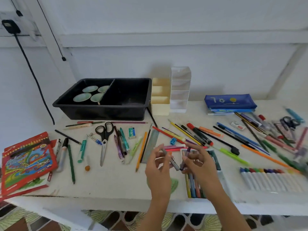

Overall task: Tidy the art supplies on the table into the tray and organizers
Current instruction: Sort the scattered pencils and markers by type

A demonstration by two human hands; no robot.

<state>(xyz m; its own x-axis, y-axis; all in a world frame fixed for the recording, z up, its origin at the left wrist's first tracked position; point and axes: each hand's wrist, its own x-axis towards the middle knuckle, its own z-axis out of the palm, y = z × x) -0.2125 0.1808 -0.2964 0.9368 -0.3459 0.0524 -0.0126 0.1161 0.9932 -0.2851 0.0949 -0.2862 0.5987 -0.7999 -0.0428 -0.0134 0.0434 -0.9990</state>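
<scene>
My left hand point(158, 170) holds a grey crayon point(173, 162) above the table's front middle. Just right of it, my right hand point(200, 165) grips a purple crayon point(185, 158); the two crayon ends nearly meet. Under my right hand lies an open crayon box point(193, 187) with several crayons in it. A black divided tray point(106, 99) stands at the back, with small green dishes point(90, 94) in its left part. Next to it are a cream organizer point(160, 101) and a clear organizer point(180, 90). Pens, pencils and markers lie scattered over the table.
Black scissors point(104, 135), a metal ruler point(150, 145) and a blue sharpener point(173, 141) lie mid-table. Red colouring books point(26, 162) sit at the left edge, blue pouches point(230, 102) at back right, a row of white markers point(270, 179) at front right. A black cable point(33, 75) hangs at left.
</scene>
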